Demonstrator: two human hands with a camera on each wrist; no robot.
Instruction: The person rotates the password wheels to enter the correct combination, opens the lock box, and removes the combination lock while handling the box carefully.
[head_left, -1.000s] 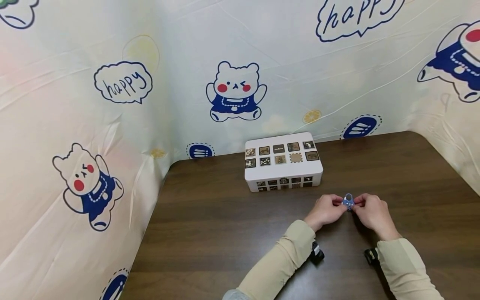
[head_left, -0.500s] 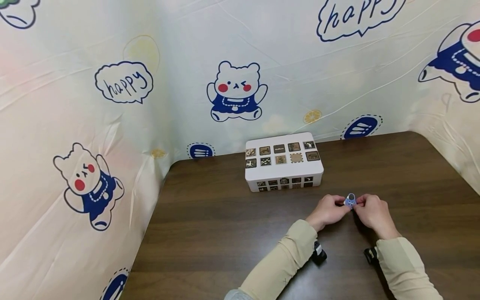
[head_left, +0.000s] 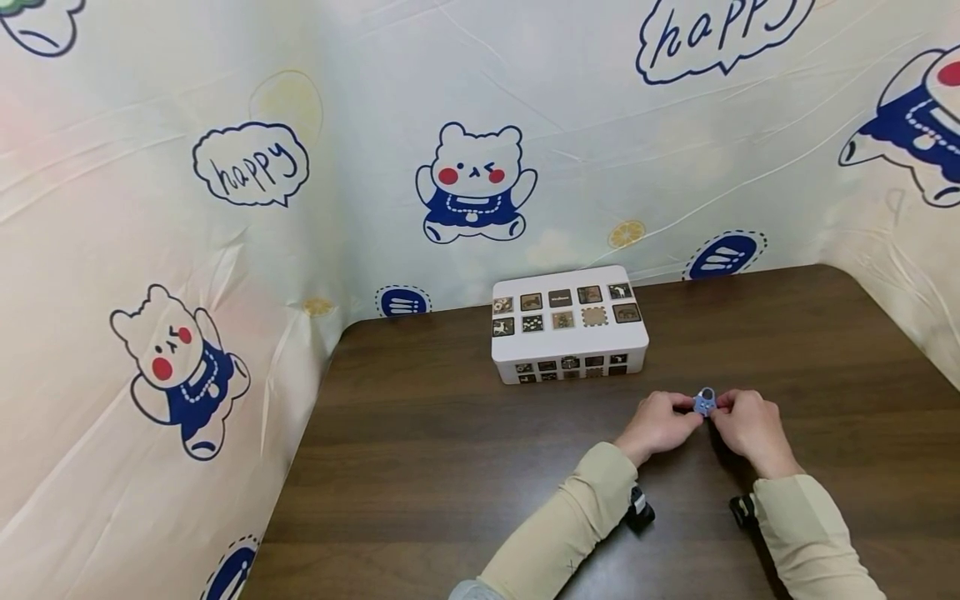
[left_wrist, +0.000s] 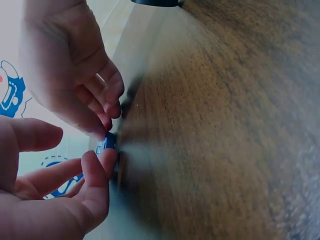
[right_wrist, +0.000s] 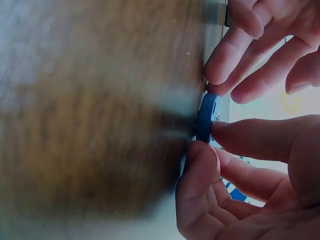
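Observation:
A small blue padlock (head_left: 704,403), with a loop at its top and pale marks on its body, stands between my two hands close over the table. Its left edge is held by the fingertips of my left hand (head_left: 660,425). Opposite it, my right hand (head_left: 752,429) pinches the other side between thumb and finger. Seen from the right wrist, the padlock (right_wrist: 205,118) shows its thick, rounded side edge. The left wrist view shows only a sliver of the padlock (left_wrist: 106,143), as fingers cover the rest.
A white box (head_left: 566,337) printed with small dark square pictures sits at the back of the brown wooden table (head_left: 420,467). Behind it hangs a pale curtain (head_left: 360,167) with cartoon bears. Black wrist cameras are strapped at both cuffs.
Both hands keep hold of the padlock, which has shifted slightly to the right with the left hand. The loop now leans differently, and the pale marks on the body look turned.

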